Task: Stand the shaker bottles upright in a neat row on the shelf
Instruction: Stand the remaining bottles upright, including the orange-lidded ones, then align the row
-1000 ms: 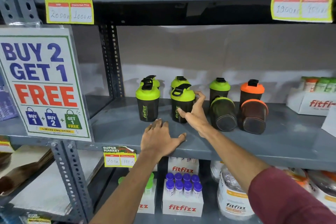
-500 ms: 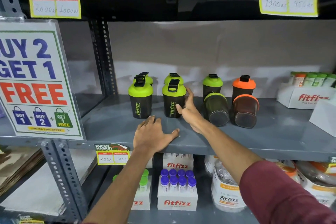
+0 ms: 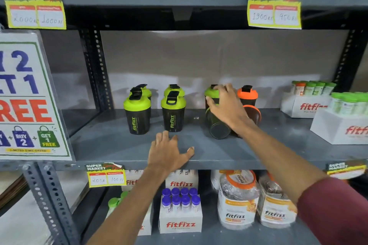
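Middle of the frame, grey shelf (image 3: 219, 153): two black fitfizz shakers (image 3: 137, 114) with lime lids stand upright up front, more behind. Right hand (image 3: 225, 105), fingers spread, is draped over a toppled green-lidded shaker (image 3: 218, 128); can't tell if it's actually gripping. Left hand (image 3: 169, 153) lies flat and open on the shelf edge.

Right hand (image 3: 225, 105) shifted off the front green-lidded upright bottle (image 3: 173, 113), now reaching over the toppled green-rimmed bottle (image 3: 218, 126), fingers spread at the lid of the rear green bottle (image 3: 211, 92). Grip not confirmed. Camera view shifted right; promotional sign (image 3: 25, 95) now partly cut off.
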